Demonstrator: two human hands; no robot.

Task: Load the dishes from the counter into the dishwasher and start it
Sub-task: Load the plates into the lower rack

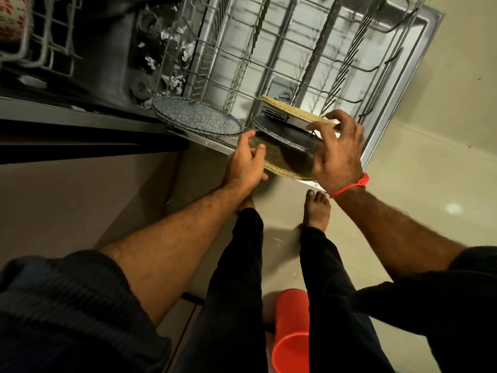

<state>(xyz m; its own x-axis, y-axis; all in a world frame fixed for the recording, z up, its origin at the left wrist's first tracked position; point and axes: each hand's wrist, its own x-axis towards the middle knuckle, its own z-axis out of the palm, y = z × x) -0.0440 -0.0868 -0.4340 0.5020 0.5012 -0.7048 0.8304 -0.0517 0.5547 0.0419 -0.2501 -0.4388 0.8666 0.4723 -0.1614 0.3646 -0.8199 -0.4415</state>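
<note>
- Plates at the near edge of the pulled-out rack (282, 63), so loading under way, far from finished.
- Grey speckled plate (197, 118) already standing in the tines, just beyond and outward of the left hand (246, 164), apart from it.
- Tan plate (289, 158) gripped at its rim by the left hand, thumb on top, fingers curled beneath; lying between both hands, tilted, not yet slotted.
- Second grey plate (285, 133) just above the tan one, between the hands; seated in the tines or only leaning, hard to tell from this angle.
- Another tan plate (295, 111) beyond the right hand (337, 154), fingertips touching or nearly touching its edge.
- Right hand spread, fingers loose, clasping nothing, hovering over the stack.
- Most of the rack beyond the hands bare; patterned cup (12, 20) in the upper rack, far beyond the left hand.
- Still to do, by this evidence: seat these plates, fetch the remaining dishes, push in the racks, shut the door, start the machine.
- Orange cup (291, 335) low behind the hands, near the legs, possibly also waiting.
</note>
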